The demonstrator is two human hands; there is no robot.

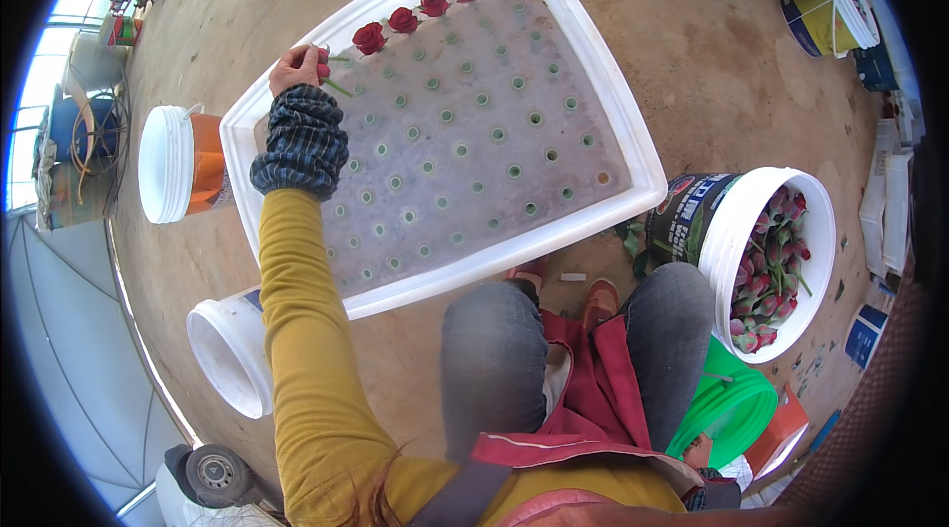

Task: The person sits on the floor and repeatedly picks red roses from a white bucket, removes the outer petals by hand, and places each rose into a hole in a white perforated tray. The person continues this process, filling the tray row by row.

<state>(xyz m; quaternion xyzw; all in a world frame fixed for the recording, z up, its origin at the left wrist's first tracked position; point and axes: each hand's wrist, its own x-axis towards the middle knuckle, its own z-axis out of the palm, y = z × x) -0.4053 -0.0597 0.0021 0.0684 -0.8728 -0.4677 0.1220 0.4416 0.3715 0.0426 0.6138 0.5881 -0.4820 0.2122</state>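
Note:
My left hand [293, 69] is over the far left part of a white plastic tray [643, 145]. Its fingers pinch rosebuds [324, 72], whose short green stems point right. Several opened red roses [403, 20] stand in a row along the tray's far edge. A translucent panel [474, 134] inside the tray has rows of small round green-rimmed holes. Low on the right, my right hand [697, 450] is by the rim of a green bucket [758, 408]. Most of that hand is hidden, so its grip does not show.
A tilted white-rimmed bucket [815, 275] full of rosebuds [771, 267] stands by my right knee. Left of the tray are an orange-and-white bucket [204, 156] and a white bucket [230, 360]. More buckets [823, 11] line the far right. Leaves [632, 241] lie on the brown floor.

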